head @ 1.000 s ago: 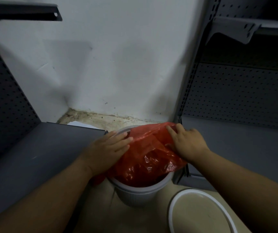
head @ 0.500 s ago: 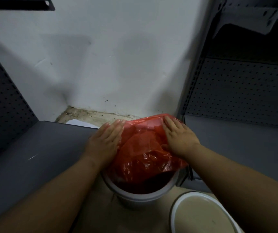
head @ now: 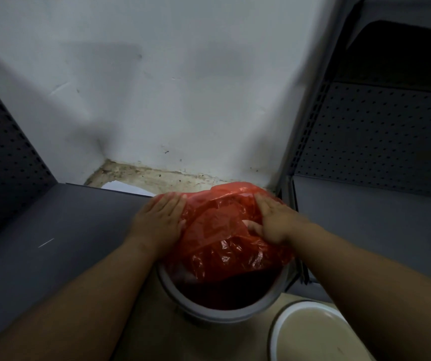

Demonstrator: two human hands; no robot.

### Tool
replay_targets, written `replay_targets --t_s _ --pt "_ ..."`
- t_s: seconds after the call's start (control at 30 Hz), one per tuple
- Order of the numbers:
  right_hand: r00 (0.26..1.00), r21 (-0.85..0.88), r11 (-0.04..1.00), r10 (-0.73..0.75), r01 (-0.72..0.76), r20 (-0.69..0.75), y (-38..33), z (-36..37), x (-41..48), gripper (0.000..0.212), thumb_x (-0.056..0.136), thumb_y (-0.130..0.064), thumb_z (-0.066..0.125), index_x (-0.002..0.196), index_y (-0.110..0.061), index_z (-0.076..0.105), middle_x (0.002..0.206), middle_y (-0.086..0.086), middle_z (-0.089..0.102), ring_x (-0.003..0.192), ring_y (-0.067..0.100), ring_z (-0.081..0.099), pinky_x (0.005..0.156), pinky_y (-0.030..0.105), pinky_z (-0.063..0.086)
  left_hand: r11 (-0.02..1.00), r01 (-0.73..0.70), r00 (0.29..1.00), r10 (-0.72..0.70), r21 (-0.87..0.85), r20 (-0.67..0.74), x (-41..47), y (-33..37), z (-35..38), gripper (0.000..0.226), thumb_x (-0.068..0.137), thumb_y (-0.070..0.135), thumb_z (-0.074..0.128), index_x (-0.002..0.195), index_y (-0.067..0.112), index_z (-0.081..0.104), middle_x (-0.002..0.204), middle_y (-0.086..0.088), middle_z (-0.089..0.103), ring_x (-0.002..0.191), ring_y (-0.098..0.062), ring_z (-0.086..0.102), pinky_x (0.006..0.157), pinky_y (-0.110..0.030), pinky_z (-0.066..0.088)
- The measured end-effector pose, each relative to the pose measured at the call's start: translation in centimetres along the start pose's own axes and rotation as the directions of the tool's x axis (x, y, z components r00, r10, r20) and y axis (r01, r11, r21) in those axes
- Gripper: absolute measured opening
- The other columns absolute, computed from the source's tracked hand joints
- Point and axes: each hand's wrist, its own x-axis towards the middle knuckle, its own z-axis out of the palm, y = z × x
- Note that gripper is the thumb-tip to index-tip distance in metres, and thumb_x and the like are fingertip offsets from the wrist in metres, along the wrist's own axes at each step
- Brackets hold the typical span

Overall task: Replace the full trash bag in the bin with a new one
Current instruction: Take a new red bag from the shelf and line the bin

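Note:
A red plastic trash bag (head: 225, 230) is draped over the far half of a round white bin (head: 209, 312) that stands on the floor between two shelf units. The near half of the bin's mouth is uncovered and dark inside. My left hand (head: 159, 220) lies on the bag's left edge at the rim, with the fingers stretched toward the wall. My right hand (head: 274, 220) presses on the bag's right side, thumb spread across the plastic. Both hands hold the bag against the bin's far rim.
A grey metal shelf (head: 52, 243) flanks the bin on the left and another (head: 365, 217) on the right, both with perforated back panels. A white round ring or lid (head: 277, 332) lies on the floor at the lower right. A white wall stands close behind; a white sheet (head: 120, 188) lies by it.
Both hands have slid farther toward the wall, drawing the red bag over the bin's far rim. More of the bin's near, dark opening shows now.

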Motion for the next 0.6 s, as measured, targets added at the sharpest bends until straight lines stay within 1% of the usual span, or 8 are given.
replay_targets --t_s 0.07,0.13,0.2,0.27,0.3,0.4,0.47,0.6 --pt "0.993 -0.044 0.999 -0.035 0.03 -0.11 0.0 0.0 -0.1 0.081 0.091 -0.061 0.037 0.151 -0.018 0.005 0.158 0.009 0.02 0.143 0.028 0.024 0.115 0.041 0.025 0.999 0.02 0.999 -0.019 -0.045 0.031 0.0 0.1 -0.1 0.061 0.094 0.043 0.0 0.149 0.016 -0.004 0.16 -0.001 0.001 0.147 -0.013 -0.003 0.117 -0.032 -0.006" --pt "0.958 -0.138 0.989 -0.098 0.062 -0.27 0.2 0.0 -0.4 0.067 0.092 -0.054 0.043 0.143 -0.014 0.027 0.141 0.01 0.042 0.127 0.028 0.042 0.101 0.04 0.04 0.996 0.038 0.998 -0.035 -0.084 0.043 0.1 0.1 -0.3 0.057 0.098 0.04 0.01 0.15 0.017 -0.002 0.16 0.0 0.002 0.147 -0.013 -0.001 0.118 -0.032 -0.004" --pt "0.886 -0.273 0.954 -0.228 0.121 -0.403 0.5 0.3 -0.4 0.046 0.093 -0.039 0.049 0.129 -0.011 0.046 0.122 0.011 0.053 0.112 0.03 0.054 0.09 0.038 0.046 0.992 0.048 0.998 -0.044 -0.113 0.037 0.3 0.1 -0.2 0.057 0.1 0.038 0.016 0.15 0.017 -0.001 0.16 -0.001 0.004 0.147 -0.014 0.0 0.118 -0.033 -0.002" --pt "0.836 -0.353 0.918 -0.333 0.181 -0.436 0.4 0.6 -0.1 0.043 0.09 -0.027 0.04 0.128 -0.011 0.054 0.125 0.013 0.059 0.113 0.031 0.061 0.092 0.039 0.05 0.993 0.056 0.998 -0.052 -0.105 0.041 0.5 -0.1 -0.1 0.057 0.1 0.038 0.016 0.15 0.017 -0.002 0.16 -0.001 0.003 0.147 -0.014 0.0 0.118 -0.033 -0.001" --pt "0.818 -0.397 0.894 -0.382 0.208 -0.431 0.5 0.8 0.2 0.053 0.089 -0.028 0.03 0.136 -0.013 0.049 0.138 0.01 0.054 0.123 0.028 0.056 0.099 0.041 0.046 0.993 0.061 0.997 -0.057 -0.099 0.048 0.6 -0.2 -0.1 0.057 0.1 0.038 0.015 0.15 0.017 -0.002 0.16 -0.001 0.003 0.147 -0.015 0.0 0.118 -0.034 -0.001" --pt "0.923 -0.325 0.919 -0.307 0.224 -0.231 0.1 0.8 1.0 0.072 0.085 -0.052 -0.004 0.152 -0.024 0.0 0.161 -0.004 0.003 0.148 0.016 0.006 0.121 0.041 0.01 0.99 0.072 0.996 -0.065 -0.12 0.062 0.9 -0.3 -0.1 0.056 0.1 0.037 0.014 0.15 0.017 -0.001 0.16 -0.001 0.002 0.147 -0.015 -0.001 0.119 -0.034 0.0" --pt "0.964 -0.257 0.952 -0.214 0.168 -0.16 0.2 1.1 1.8 0.069 0.089 -0.058 -0.001 0.15 -0.026 -0.012 0.16 -0.006 -0.008 0.148 0.013 -0.006 0.122 0.041 0.002 0.987 0.073 0.995 -0.064 -0.143 0.071 1.0 -0.5 0.0 0.055 0.1 0.037 0.014 0.15 0.017 -0.001 0.16 -0.002 0.002 0.147 -0.015 -0.001 0.119 -0.034 0.0" --pt "0.991 -0.184 0.975 -0.131 0.122 -0.04 -0.5 0.7 2.4 0.064 0.099 -0.051 0.014 0.151 -0.022 -0.009 0.16 -0.002 -0.01 0.148 0.015 -0.007 0.121 0.039 0.001 0.98 0.092 0.993 -0.077 -0.176 0.093 1.0 -0.7 0.0 0.055 0.1 0.037 0.011 0.15 0.016 -0.001 0.16 -0.003 0.0 0.147 -0.016 -0.003 0.118 -0.034 0.0"
